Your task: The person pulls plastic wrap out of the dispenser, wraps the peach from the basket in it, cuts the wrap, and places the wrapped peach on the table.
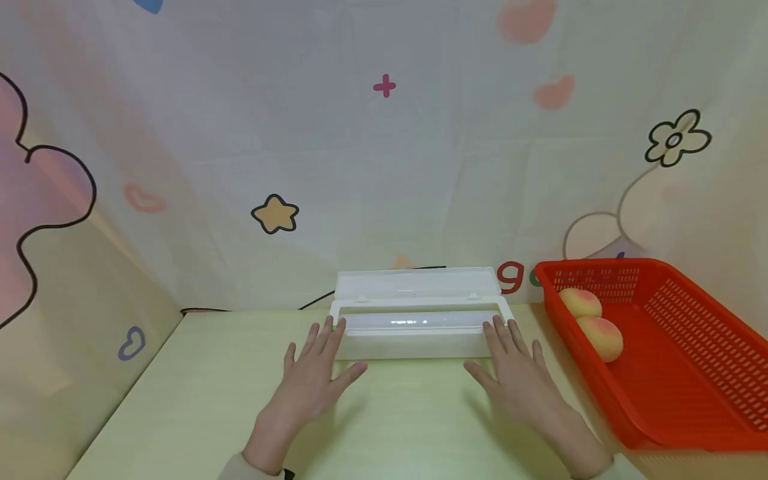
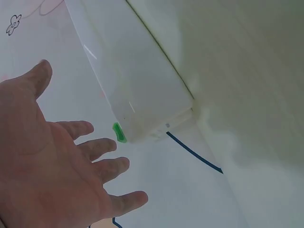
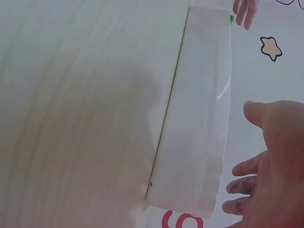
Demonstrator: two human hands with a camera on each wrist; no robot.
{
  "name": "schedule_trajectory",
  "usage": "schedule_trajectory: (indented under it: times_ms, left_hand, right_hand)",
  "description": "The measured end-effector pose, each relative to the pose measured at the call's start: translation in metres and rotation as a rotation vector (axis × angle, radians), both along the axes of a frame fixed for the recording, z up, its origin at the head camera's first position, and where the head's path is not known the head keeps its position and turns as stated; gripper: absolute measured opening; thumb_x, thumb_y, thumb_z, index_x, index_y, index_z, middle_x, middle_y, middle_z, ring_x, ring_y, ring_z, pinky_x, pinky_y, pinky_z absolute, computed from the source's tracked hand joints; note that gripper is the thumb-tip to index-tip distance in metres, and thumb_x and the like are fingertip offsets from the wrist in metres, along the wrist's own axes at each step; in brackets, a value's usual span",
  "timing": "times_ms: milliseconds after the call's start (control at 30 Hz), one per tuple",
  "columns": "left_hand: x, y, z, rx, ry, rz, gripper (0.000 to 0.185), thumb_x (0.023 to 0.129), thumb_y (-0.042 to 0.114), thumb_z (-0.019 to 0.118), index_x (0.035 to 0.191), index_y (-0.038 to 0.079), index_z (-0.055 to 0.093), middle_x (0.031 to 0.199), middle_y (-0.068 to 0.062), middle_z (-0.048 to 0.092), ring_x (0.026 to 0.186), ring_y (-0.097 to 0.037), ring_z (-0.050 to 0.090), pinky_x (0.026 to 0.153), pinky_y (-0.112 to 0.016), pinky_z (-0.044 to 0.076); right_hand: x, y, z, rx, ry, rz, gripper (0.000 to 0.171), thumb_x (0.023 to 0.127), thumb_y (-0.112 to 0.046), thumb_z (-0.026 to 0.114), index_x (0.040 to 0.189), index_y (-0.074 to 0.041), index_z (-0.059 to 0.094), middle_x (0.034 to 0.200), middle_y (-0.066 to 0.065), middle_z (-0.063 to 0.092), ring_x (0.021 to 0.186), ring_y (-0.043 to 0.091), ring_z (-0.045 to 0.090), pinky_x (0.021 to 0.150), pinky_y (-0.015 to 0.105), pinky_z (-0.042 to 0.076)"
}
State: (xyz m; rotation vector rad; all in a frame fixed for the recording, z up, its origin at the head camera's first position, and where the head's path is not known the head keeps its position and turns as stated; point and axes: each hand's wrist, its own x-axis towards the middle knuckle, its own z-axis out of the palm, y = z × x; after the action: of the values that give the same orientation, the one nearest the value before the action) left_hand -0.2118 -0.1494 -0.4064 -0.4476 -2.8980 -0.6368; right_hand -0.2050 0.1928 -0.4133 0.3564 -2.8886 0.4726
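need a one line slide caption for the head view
Left hand and right hand at either end of an open white box; red basket with two peaches at right.

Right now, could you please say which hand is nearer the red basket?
Right: the right hand is left of the red basket; the left hand is farther left.

A screened-off corner, folks: pale cloth (image 1: 420, 167) splashed with a star (image 1: 276, 214), hearts (image 1: 555, 93) and a flower (image 1: 677, 139) rises right behind the table (image 1: 408, 427)! Home or studio? Can't tell!
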Motion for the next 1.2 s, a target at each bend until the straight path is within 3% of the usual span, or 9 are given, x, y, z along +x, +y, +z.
schedule_trajectory:
  times_ms: [300,500,633,733,967,1200]
  left_hand:
    - [-0.014,0.01,0.003,0.035,-0.008,-0.014,0.077,0.104,0.053,0.052,0.162,0.009,0.028,0.167,-0.016,0.022,0.154,-0.037,0.012,0.113,-0.074,0.008]
    - [-0.023,0.016,0.004,0.06,0.015,-0.036,0.074,0.105,0.048,0.055,0.161,0.007,0.031,0.166,-0.017,0.026,0.153,-0.039,0.017,0.113,-0.073,0.01]
    - [-0.027,0.018,0.004,0.069,0.033,-0.039,0.071,0.104,0.046,0.057,0.159,0.007,0.035,0.164,-0.018,0.029,0.152,-0.04,0.02,0.112,-0.074,0.011]
    - [-0.031,0.018,0.005,0.079,0.035,-0.047,0.068,0.104,0.044,0.057,0.158,0.006,0.038,0.163,-0.02,0.031,0.151,-0.041,0.023,0.111,-0.075,0.012]
    - [-0.037,0.02,0.009,0.096,0.041,-0.053,0.063,0.104,0.038,0.061,0.154,0.005,0.043,0.161,-0.021,0.035,0.15,-0.043,0.025,0.111,-0.074,0.013]
    - [-0.039,0.019,0.01,0.1,0.079,-0.038,0.054,0.102,0.031,0.065,0.146,0.003,0.052,0.153,-0.021,0.045,0.145,-0.041,0.035,0.11,-0.074,0.017]
  right_hand:
    - [-0.015,0.0,0.0,-0.035,0.061,-0.014,0.073,0.1,-0.037,0.066,0.148,0.012,0.042,0.158,0.032,0.03,0.146,0.053,0.023,0.107,0.078,0.018]
    - [-0.028,-0.004,0.001,-0.119,0.139,-0.038,0.048,0.099,-0.021,0.066,0.132,0.01,0.05,0.153,0.033,0.038,0.14,0.053,0.033,0.108,0.074,0.025]
    - [-0.039,-0.007,0.005,-0.084,0.24,-0.062,0.03,0.097,-0.008,0.067,0.122,0.006,0.058,0.134,0.029,0.054,0.119,0.049,0.048,0.096,0.066,0.043]
    - [-0.045,-0.009,0.011,-0.034,0.266,-0.079,0.028,0.094,-0.002,0.069,0.122,0.002,0.064,0.123,0.024,0.059,0.11,0.045,0.051,0.086,0.061,0.047]
    - [-0.061,-0.009,0.022,0.09,0.209,-0.075,0.032,0.09,0.006,0.068,0.119,-0.004,0.074,0.127,0.023,0.06,0.113,0.045,0.05,0.085,0.063,0.046]
    - [-0.068,-0.008,0.028,0.154,0.124,-0.098,0.027,0.089,0.002,0.072,0.114,-0.006,0.077,0.122,0.024,0.065,0.111,0.047,0.054,0.086,0.064,0.046]
